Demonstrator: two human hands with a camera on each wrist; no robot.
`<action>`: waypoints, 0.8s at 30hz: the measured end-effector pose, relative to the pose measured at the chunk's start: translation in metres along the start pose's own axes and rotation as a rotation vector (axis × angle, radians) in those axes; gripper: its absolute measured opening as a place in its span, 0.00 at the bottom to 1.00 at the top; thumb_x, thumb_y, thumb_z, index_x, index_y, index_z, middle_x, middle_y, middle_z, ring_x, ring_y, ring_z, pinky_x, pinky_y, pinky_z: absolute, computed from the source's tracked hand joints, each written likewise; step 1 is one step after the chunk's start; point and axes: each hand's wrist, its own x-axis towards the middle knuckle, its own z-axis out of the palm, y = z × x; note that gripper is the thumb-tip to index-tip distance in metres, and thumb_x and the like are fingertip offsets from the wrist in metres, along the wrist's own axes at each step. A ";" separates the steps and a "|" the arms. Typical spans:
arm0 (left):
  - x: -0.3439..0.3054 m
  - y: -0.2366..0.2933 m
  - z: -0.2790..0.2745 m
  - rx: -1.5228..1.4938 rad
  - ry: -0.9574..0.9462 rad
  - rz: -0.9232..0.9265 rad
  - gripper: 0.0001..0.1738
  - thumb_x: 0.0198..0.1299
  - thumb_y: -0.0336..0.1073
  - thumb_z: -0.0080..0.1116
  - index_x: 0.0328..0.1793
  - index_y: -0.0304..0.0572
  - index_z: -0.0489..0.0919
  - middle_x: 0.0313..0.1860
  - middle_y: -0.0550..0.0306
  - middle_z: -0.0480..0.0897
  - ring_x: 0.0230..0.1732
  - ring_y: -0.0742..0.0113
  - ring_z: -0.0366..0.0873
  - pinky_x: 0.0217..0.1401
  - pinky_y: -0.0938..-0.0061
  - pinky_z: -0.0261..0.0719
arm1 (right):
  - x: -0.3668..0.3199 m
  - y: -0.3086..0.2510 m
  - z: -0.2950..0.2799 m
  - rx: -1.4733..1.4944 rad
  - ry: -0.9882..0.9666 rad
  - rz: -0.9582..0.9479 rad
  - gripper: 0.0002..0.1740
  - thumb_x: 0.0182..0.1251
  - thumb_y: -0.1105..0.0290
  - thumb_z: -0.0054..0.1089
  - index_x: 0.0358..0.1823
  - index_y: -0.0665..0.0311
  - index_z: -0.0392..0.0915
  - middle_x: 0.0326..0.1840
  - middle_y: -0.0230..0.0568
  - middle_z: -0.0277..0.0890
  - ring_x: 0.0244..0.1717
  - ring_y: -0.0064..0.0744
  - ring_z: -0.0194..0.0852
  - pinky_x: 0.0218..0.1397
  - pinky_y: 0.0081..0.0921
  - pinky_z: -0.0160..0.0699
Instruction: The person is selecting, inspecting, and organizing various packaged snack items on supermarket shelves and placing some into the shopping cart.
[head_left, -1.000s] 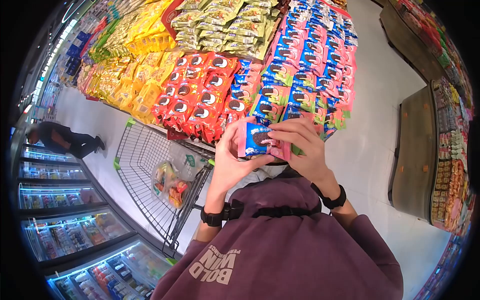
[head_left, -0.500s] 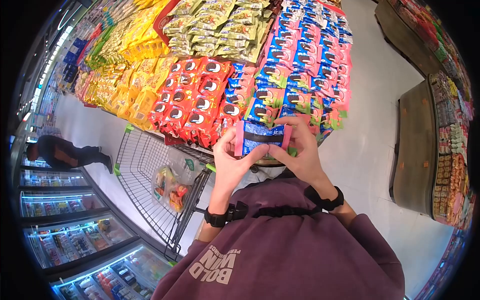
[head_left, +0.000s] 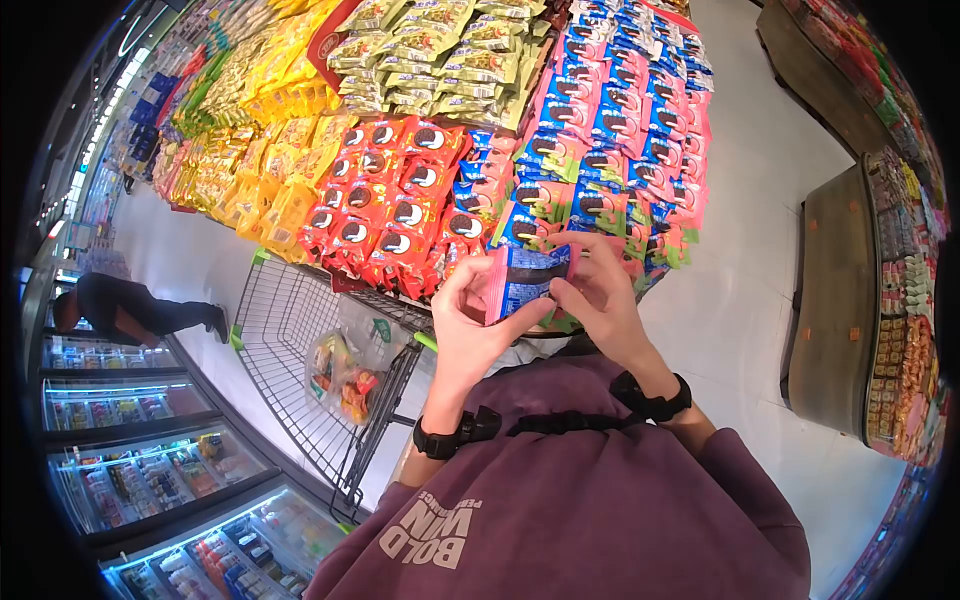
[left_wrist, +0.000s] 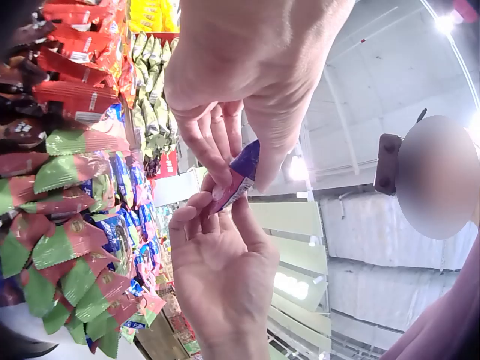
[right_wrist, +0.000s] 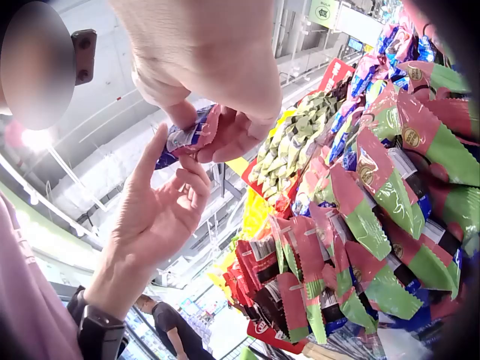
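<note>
Both hands hold one small blue and pink cookie packet [head_left: 530, 282] in front of the chest, above the front edge of the snack display. Its printed back with a dark band faces up in the head view. My left hand [head_left: 468, 325] grips the left end, thumb along the lower edge. On the opposite end, my right hand [head_left: 610, 310] pinches the packet, its thumb lying on the printed side. In the left wrist view the packet [left_wrist: 238, 174] is seen edge-on between the fingers. The right wrist view shows the packet [right_wrist: 193, 135] between both hands' fingertips.
Matching blue and pink packets [head_left: 600, 120] fill the display, beside red packets [head_left: 380, 190], yellow packets [head_left: 275, 200] and green packets [head_left: 430, 50]. A shopping cart [head_left: 285, 310] holding a clear bag [head_left: 345, 365] stands left. Freezers [head_left: 150, 470] and a person [head_left: 130, 305] are farther left; shelves [head_left: 835, 310] stand right.
The packet has been turned over, from the cookie picture to the printed back, and now tilts a little. The right thumb has shifted onto it. The person at left has moved slightly.
</note>
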 end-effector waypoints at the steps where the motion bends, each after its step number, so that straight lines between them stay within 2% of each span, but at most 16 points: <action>1: 0.001 0.000 0.000 0.012 0.002 0.020 0.24 0.49 0.23 0.76 0.52 0.33 0.77 0.42 0.52 0.87 0.40 0.73 0.86 0.40 0.79 0.85 | 0.001 0.000 0.001 0.005 -0.006 0.003 0.25 0.69 0.78 0.58 0.66 0.63 0.64 0.47 0.40 0.80 0.45 0.20 0.77 0.49 0.21 0.79; 7: 0.000 0.001 -0.003 0.004 0.043 -0.044 0.21 0.51 0.22 0.73 0.51 0.32 0.78 0.42 0.52 0.87 0.39 0.73 0.86 0.39 0.79 0.85 | 0.006 0.003 0.005 0.033 -0.001 -0.014 0.26 0.69 0.77 0.60 0.67 0.62 0.63 0.48 0.40 0.80 0.45 0.19 0.77 0.49 0.20 0.78; 13: 0.000 -0.001 -0.009 -0.119 0.003 -0.145 0.20 0.55 0.20 0.68 0.55 0.30 0.79 0.43 0.54 0.87 0.39 0.74 0.85 0.42 0.79 0.84 | 0.006 0.002 0.009 0.042 0.061 -0.018 0.31 0.63 0.75 0.69 0.65 0.61 0.64 0.51 0.42 0.79 0.47 0.21 0.78 0.52 0.22 0.79; 16: 0.000 -0.005 -0.012 -0.142 -0.017 -0.146 0.20 0.56 0.20 0.67 0.56 0.30 0.79 0.43 0.55 0.87 0.41 0.75 0.84 0.44 0.79 0.84 | 0.006 -0.002 0.009 0.059 0.032 0.028 0.29 0.63 0.81 0.65 0.64 0.65 0.64 0.58 0.40 0.74 0.59 0.26 0.75 0.59 0.25 0.76; 19: 0.001 -0.005 -0.014 -0.152 -0.022 -0.142 0.20 0.55 0.19 0.67 0.56 0.30 0.79 0.44 0.55 0.86 0.42 0.74 0.84 0.47 0.78 0.83 | 0.007 -0.005 0.011 -0.011 0.038 -0.020 0.27 0.63 0.80 0.66 0.63 0.66 0.67 0.57 0.40 0.75 0.59 0.26 0.75 0.59 0.26 0.77; 21: 0.002 -0.007 -0.015 -0.154 -0.022 -0.114 0.21 0.54 0.19 0.68 0.55 0.29 0.79 0.45 0.54 0.86 0.44 0.73 0.84 0.48 0.77 0.83 | 0.006 -0.003 0.007 -0.111 0.018 0.020 0.24 0.61 0.80 0.68 0.59 0.67 0.72 0.57 0.40 0.77 0.59 0.27 0.75 0.59 0.26 0.77; 23: 0.001 -0.015 -0.017 -0.149 -0.018 -0.060 0.21 0.54 0.19 0.68 0.55 0.29 0.78 0.47 0.54 0.85 0.46 0.72 0.84 0.50 0.76 0.82 | 0.006 0.001 0.002 -0.215 -0.022 -0.058 0.21 0.60 0.80 0.68 0.55 0.67 0.76 0.57 0.42 0.78 0.59 0.28 0.75 0.59 0.27 0.77; 24: 0.002 -0.014 -0.019 -0.152 -0.024 -0.066 0.21 0.48 0.16 0.69 0.51 0.31 0.81 0.49 0.52 0.84 0.50 0.68 0.83 0.55 0.73 0.81 | 0.009 0.003 -0.001 -0.269 -0.052 -0.157 0.19 0.59 0.80 0.69 0.53 0.67 0.78 0.58 0.42 0.78 0.60 0.29 0.75 0.59 0.28 0.77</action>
